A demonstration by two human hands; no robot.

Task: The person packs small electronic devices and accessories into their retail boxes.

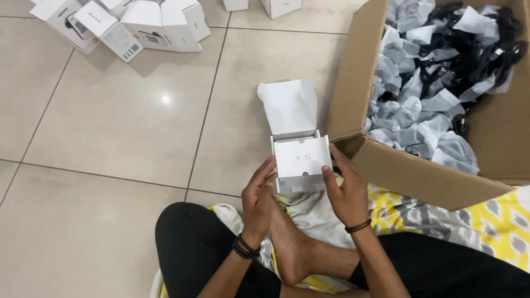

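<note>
I hold a small white carton box (pixel 301 161) between both hands, just above my crossed legs. Its lid (pixel 290 106) stands open, tilted away from me, and a white inner flap covers the contents. My left hand (pixel 257 200) grips the box's left side with fingers along the wall. On the right side, my right hand (pixel 345 190) presses the box with thumb and fingers. Both wrists wear dark bracelets.
A large open cardboard box (pixel 386 160) at the right holds several grey plastic-wrapped black cables (pixel 436 77). Several white cartons (pixel 138 25) lie on the tiled floor at the far left. A yellow and grey patterned cloth (pixel 486 221) lies under my legs.
</note>
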